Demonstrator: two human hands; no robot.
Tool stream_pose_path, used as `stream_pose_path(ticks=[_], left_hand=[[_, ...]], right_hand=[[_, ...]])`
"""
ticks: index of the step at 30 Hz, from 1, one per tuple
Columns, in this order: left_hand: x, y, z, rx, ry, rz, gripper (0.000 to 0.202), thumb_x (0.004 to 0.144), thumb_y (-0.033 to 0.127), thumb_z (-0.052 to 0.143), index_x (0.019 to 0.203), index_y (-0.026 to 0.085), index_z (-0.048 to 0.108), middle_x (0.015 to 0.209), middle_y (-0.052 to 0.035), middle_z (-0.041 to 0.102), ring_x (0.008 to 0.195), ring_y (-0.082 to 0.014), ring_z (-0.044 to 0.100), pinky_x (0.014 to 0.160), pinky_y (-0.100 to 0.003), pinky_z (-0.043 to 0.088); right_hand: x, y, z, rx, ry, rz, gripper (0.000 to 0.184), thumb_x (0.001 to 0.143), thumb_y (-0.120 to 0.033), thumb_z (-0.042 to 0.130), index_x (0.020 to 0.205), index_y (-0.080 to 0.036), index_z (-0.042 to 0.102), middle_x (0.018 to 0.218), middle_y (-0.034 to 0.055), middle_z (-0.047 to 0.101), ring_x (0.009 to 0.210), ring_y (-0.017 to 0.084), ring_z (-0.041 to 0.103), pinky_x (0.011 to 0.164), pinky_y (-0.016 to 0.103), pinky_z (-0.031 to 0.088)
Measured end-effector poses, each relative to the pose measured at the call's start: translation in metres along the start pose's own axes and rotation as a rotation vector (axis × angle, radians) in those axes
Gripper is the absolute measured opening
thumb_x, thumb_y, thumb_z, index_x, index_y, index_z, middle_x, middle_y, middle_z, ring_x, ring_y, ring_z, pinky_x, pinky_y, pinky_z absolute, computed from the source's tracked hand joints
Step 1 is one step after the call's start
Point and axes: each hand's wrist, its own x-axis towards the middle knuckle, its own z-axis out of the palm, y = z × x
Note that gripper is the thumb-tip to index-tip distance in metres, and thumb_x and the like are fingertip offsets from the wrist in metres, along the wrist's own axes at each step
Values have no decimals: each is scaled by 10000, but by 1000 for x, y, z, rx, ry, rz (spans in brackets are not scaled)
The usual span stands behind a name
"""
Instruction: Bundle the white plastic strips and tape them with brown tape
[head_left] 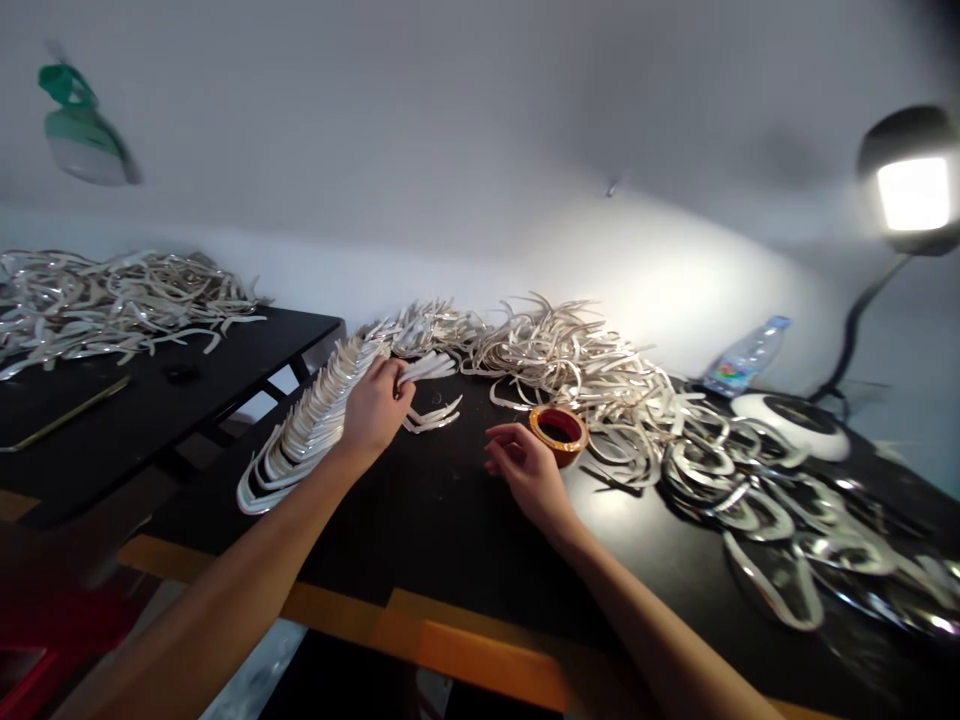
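Over the head feed I am pinching a few strips [429,367] in the grip of my left hand [379,400], left of the tape [571,455] and farther back. My right hand [529,475] is hovering just beside the tape, fingers half curled; I cannot tell whether their tips are meeting. On the table [397,540], a row [315,410] is running farther left of the tape, and a pile [570,350] is lying behind it.

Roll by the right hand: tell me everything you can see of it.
The roll is a ring, glossy amber on its rim with a reddish-brown wall, and looks like adhesive tape. It appears to lie flat on the black table, hole upward, beside the right hand; whether they touch is unclear. White strips lie behind and to its right.
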Motion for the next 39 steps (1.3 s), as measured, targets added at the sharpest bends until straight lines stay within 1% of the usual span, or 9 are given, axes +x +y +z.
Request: stream_pose_path(ticks=[7, 13, 17, 20, 23, 26, 33, 36, 39], left_hand=[[-2, -18, 23, 99, -397, -38, 186, 909, 279, 687, 1078, 207, 713, 1070, -77, 591, 840, -227, 631, 687, -311, 433], [1, -21, 23, -45, -376, 1, 478, 860, 542, 767, 1160, 172, 725, 1018, -67, 588, 855, -229, 646, 742, -312, 484], [-4, 9, 36, -4, -280, 307, 254, 1007, 337, 581, 1165, 187, 713, 1068, -80, 652, 999, -245, 650, 924, -370, 499], [0, 44, 70, 157, -443, 570, 427, 1004, 111, 439, 1380, 206, 618, 1261, -97, 679, 1144, -229, 631, 1030, -377, 469], [14, 71, 111, 210, -485, 620, 497, 927, 38, 483, 1380, 188, 623, 1335, -116, 676, 1280, -239, 585, 1086, -377, 442], [30, 82, 134, 261, -504, 629, 258, 876, 23, 549, 981, 154, 746, 1009, -134, 747, 1091, -277, 660, 1077, -439, 447], [14, 78, 84, 209, -361, 691, 198, 1024, 168, 492, 988, 179, 686, 1017, -111, 721, 1112, -281, 640, 1150, -498, 380], [-13, 68, 59, -56, -275, 506, 182, 1059, 335, 517, 995, 204, 626, 914, -63, 719, 877, -240, 683, 860, -375, 519], [-40, 57, 47, -311, -397, 267, 211, 1064, 425, 509, 1053, 223, 570, 819, -12, 701, 704, -187, 679, 681, -291, 501]], right_hand=[[12, -15, -29, -616, 61, -412, 140, 994, -233, 574, 1019, -235, 712, 984, 76, 700, 954, 254, 621, 891, 403, 493], [28, -9, -70, -1026, 226, -264, 182, 1005, -331, 603, 1030, -216, 743, 1170, 105, 720, 1095, 304, 584, 990, 459, 422], [24, -1, -55, -1032, 159, -223, 179, 1026, -288, 567, 995, -212, 726, 1109, 79, 743, 1060, 242, 657, 955, 373, 439], [25, -6, -51, -974, 158, -260, 259, 1051, -306, 519, 899, -231, 715, 991, 51, 746, 919, 205, 681, 829, 309, 476], [32, -9, -76, -903, 342, -398, 288, 1073, -283, 434, 1070, -244, 720, 1163, 84, 713, 1037, 222, 661, 892, 324, 500], [39, -1, -119, -1080, 548, -362, 397, 1003, -181, 480, 1375, -197, 618, 1464, 145, 582, 1313, 309, 525, 1086, 453, 414], [42, 13, -148, -1263, 495, -182, 264, 1001, -158, 482, 1019, -202, 741, 1199, 129, 710, 1081, 291, 567, 960, 411, 417], [43, 7, -141, -1272, 516, -218, 261, 1034, -210, 475, 1039, -216, 736, 1197, 125, 707, 1109, 296, 543, 985, 422, 386], [43, 10, -141, -1303, 492, -228, 260, 998, -154, 520, 1131, -230, 730, 1270, 113, 697, 1193, 302, 520, 1026, 434, 356]])
